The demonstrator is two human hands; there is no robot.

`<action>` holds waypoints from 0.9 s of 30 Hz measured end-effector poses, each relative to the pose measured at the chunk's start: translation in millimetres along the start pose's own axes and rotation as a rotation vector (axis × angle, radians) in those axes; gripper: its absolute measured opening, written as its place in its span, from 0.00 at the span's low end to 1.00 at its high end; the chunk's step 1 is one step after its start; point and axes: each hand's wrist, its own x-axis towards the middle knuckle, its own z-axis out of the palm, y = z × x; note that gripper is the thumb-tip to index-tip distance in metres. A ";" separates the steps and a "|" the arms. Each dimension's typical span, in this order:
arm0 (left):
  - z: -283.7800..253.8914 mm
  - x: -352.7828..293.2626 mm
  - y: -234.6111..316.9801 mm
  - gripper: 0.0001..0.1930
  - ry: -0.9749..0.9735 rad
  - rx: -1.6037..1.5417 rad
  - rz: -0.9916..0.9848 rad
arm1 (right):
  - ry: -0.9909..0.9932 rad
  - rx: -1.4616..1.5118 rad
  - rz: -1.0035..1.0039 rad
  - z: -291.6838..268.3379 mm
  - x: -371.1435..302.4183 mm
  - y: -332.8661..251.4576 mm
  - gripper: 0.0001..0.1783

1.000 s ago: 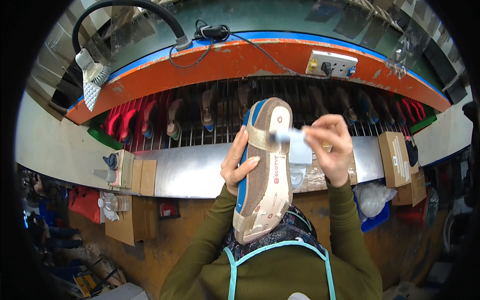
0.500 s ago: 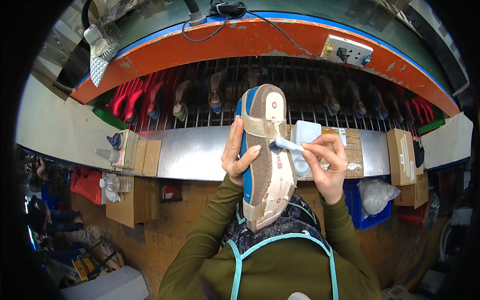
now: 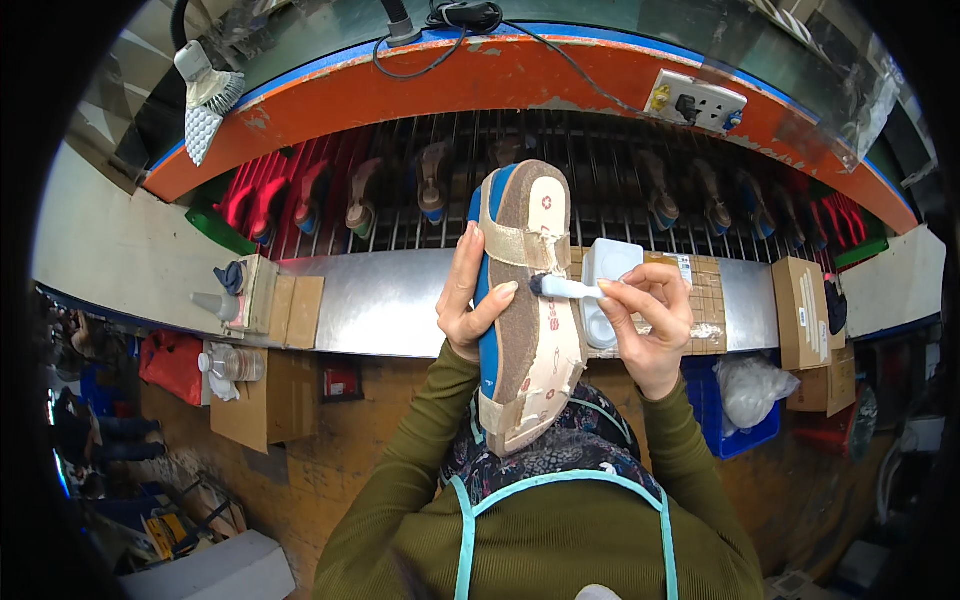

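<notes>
My left hand (image 3: 468, 305) is closed around the blue side of an unfinished sandal on a last (image 3: 516, 350), thumb on its underside. The underside faces up, with a brown felt-like rim, a pale middle with red print, and gold straps folded over it. Between thumb and fingers, my right hand (image 3: 655, 325) pinches a small brush (image 3: 572, 289) with a white handle. Its dark bristles touch the brown rim just below the upper strap. Behind the brush is a white plastic container (image 3: 613, 262) on a cardboard piece (image 3: 710, 300), partly hidden by the hand.
Ahead, a metal ledge (image 3: 390, 305) fronts a rod conveyor carrying several other shoes, beneath an orange beam (image 3: 560, 75) with a power strip (image 3: 697, 101). Cardboard boxes (image 3: 803, 315) stand right and left. A blue bin (image 3: 730, 430) with a plastic bag is low on the right.
The brush has swung more level, and its bristles have moved slightly left and up onto the brown rim. The sandal and my left hand have shifted slightly left and up.
</notes>
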 end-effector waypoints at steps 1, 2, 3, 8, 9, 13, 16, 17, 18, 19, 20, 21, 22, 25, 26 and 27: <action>0.7 0.7 -3.9 0.19 0.001 0.026 0.035 | -0.003 0.022 0.025 1.5 -3.5 0.4 0.14; 0.8 1.3 -4.9 0.19 0.005 0.029 0.035 | -0.007 0.044 0.050 2.4 -6.4 0.0 0.14; 0.7 1.8 -5.8 0.19 0.009 0.032 0.036 | -0.007 0.047 0.057 2.5 -9.1 -1.1 0.14; 1.7 7.0 -3.8 0.19 0.039 -0.004 -0.031 | 0.013 0.061 0.075 4.6 -22.4 -8.0 0.15; 2.5 6.9 -3.9 0.20 0.041 0.004 -0.040 | 0.011 0.058 0.075 4.2 -24.4 -9.5 0.15; 3.1 8.3 -4.5 0.21 0.043 0.025 -0.074 | 0.052 0.079 0.034 8.1 -32.6 -13.0 0.15; 7.7 13.6 -4.6 0.22 0.063 0.056 -0.070 | 0.082 0.047 -0.007 10.2 -38.6 -12.1 0.16; 8.5 13.3 -4.8 0.22 0.063 0.062 -0.083 | 0.092 0.031 -0.027 10.8 -39.7 -12.9 0.16; 9.4 12.9 -5.2 0.22 0.064 0.065 -0.096 | 0.087 -0.003 -0.052 9.7 -40.1 -13.5 0.16; 10.4 13.1 -5.9 0.23 0.063 0.074 -0.096 | 0.082 -0.037 -0.078 8.2 -40.0 -14.6 0.17; 11.4 13.2 -6.8 0.23 0.061 0.082 -0.096 | 0.077 -0.070 -0.104 6.7 -39.9 -15.3 0.17; 11.9 14.2 -7.6 0.23 0.058 0.091 -0.092 | 0.077 -0.084 -0.130 5.8 -39.5 -15.7 0.17; 12.2 14.5 -8.0 0.23 0.052 0.107 -0.095 | 0.076 -0.098 -0.155 4.7 -39.3 -15.7 0.18; 13.6 14.7 -9.9 0.24 0.036 0.139 -0.104 | 0.067 -0.161 -0.244 -1.7 -35.5 -15.4 0.19; 14.0 12.8 -11.6 0.24 0.032 0.140 -0.111 | 0.063 -0.186 -0.275 -4.6 -33.9 -15.1 0.19; 14.9 13.0 -13.4 0.25 0.024 0.138 -0.114 | 0.063 -0.182 -0.267 -6.4 -31.6 -14.1 0.20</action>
